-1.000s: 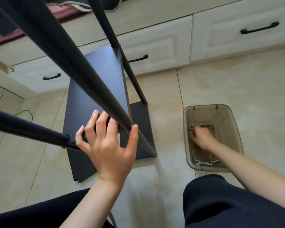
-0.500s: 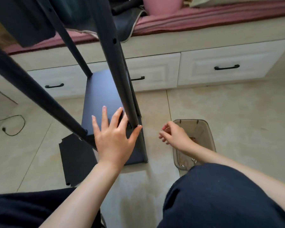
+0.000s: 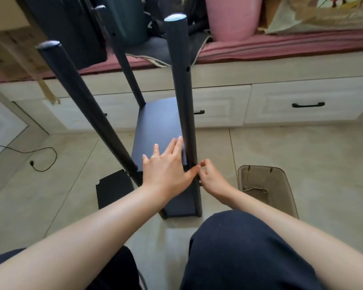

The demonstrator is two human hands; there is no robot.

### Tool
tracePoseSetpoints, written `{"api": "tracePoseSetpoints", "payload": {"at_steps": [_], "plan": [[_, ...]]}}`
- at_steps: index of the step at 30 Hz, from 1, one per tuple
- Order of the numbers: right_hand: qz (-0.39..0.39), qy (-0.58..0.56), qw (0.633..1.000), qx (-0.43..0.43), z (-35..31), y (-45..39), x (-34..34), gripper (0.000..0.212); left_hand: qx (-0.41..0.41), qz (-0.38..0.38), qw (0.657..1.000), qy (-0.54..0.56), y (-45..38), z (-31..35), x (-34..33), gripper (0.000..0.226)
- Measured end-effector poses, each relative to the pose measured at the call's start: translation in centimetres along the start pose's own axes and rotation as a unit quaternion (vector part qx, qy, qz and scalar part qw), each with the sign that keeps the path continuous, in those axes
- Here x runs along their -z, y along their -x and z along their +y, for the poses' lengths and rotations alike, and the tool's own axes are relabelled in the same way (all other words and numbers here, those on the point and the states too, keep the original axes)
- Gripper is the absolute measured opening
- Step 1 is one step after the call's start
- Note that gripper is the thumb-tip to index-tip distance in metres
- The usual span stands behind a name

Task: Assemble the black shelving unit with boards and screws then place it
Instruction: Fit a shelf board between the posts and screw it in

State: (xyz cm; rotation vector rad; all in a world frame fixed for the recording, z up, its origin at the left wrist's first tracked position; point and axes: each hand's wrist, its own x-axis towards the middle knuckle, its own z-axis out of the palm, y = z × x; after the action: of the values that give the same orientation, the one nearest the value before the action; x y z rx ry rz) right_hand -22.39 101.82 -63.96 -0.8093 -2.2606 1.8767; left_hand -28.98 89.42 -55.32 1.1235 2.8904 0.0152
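Note:
The black shelving unit stands on the tiled floor in front of me, its black poles rising toward the camera. A black board is mounted between the poles. My left hand lies flat with straight fingers on this board, thumb against the near right pole. My right hand is at the right side of that pole, at board height, fingers curled and pinched together at the pole; whatever it pinches is too small to see. A second loose black board lies on the floor to the left.
A translucent plastic bin with metal screws inside sits on the floor at the right. White drawers with black handles run along the back under a pink cushioned bench holding a pink bucket. A black cable lies at the left.
My right hand left the bin and moved left to the near right pole. My view tilted up, and my left hand flattened onto the board.

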Motion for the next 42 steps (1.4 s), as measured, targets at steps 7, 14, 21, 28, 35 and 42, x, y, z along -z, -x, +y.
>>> {"api": "tracePoseSetpoints", "payload": {"at_steps": [7, 14, 21, 28, 35, 42], "plan": [[0.005, -0.015, 0.999, 0.030, -2.2, -0.4, -2.2, 0.022, 0.031, -0.072, 0.997, 0.018, -0.6, -3.9, 2.2, 0.083], [-0.070, -0.069, 0.995, -0.003, -3.8, -1.1, -6.1, 0.022, 0.031, -0.030, 0.988, 0.148, 1.7, -11.0, 2.2, 0.085], [-0.095, -0.025, 0.995, 0.011, -5.6, -3.0, -11.4, 0.019, 0.048, 0.005, 0.937, 0.345, 3.1, -18.4, 0.1, 0.087], [-0.098, -0.006, 0.995, -0.009, -6.4, -4.5, -16.0, 0.016, 0.089, 0.028, 0.885, 0.456, 4.6, -22.9, -2.9, 0.070], [-0.107, 0.023, 0.994, -0.019, -6.7, -5.7, -17.2, 0.018, 0.089, 0.016, 0.831, 0.549, 4.1, -24.9, -5.1, 0.055], [-0.119, 0.087, 0.989, -0.006, -5.4, -7.2, -16.0, 0.015, 0.127, 0.015, 0.781, 0.612, 3.7, -23.8, -9.6, 0.063]]}}
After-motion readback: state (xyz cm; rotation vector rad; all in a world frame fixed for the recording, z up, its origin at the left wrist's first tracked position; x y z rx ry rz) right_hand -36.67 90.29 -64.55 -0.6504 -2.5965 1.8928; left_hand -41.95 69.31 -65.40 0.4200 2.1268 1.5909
